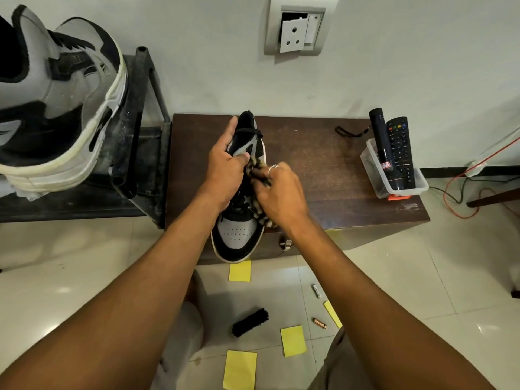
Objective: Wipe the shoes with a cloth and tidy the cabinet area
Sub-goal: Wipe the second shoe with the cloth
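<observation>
A black and grey sneaker (237, 235) with a white sole is held above the front edge of the brown cabinet (323, 170), toe pointing toward me. My left hand (226, 170) grips its left side near the collar. My right hand (277, 192) presses a striped black and cream cloth (263, 218) against the shoe's right side. Most of the cloth is hidden under that hand. A second grey and black sneaker (59, 102) stands on a dark metal rack (135, 130) at the upper left.
A clear plastic tub (394, 190) with a TV remote (399, 147) and a dark torch (380, 133) sits at the cabinet's right end. On the tiled floor lie a black brush (250, 322), several yellow sticky notes (292, 340), two batteries and cables at the right.
</observation>
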A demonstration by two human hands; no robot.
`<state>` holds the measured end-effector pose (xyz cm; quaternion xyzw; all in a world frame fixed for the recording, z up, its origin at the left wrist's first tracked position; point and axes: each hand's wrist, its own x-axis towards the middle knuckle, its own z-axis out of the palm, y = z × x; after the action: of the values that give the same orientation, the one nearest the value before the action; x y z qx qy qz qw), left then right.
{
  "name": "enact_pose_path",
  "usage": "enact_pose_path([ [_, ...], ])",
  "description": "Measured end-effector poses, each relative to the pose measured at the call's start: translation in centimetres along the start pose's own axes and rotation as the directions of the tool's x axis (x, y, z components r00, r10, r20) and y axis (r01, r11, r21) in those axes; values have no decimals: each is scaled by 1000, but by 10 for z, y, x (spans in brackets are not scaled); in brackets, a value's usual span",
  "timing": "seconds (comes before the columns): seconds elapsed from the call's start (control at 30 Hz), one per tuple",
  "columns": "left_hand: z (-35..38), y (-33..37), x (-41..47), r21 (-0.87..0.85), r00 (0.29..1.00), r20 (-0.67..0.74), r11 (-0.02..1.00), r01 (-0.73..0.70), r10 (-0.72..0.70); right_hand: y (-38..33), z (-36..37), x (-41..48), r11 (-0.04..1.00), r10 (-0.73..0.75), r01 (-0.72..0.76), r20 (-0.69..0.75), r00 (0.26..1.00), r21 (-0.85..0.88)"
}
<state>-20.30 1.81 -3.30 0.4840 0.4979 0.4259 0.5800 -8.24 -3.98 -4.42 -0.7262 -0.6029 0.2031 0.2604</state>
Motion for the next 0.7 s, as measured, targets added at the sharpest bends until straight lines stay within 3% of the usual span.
enact_pose_path([
  [0.13,2,0,-2,-3,1000,13,1000,-1,1,7,0,-18,1000,17,-17,64,998,0],
  [0.43,0,4,-4,-18,998,54,1000,16,-15,-3,17,2,994,37,-16,-189,981,110],
  [0.57,0,2,-3,-66,998,55,997,43,-39,-6,22,15,966,139,-66,-287,948,252],
  [0.7,1,-1,-1,-100,999,31,994,47,-44,-6,14,22,947,197,-134,-198,960,291],
])
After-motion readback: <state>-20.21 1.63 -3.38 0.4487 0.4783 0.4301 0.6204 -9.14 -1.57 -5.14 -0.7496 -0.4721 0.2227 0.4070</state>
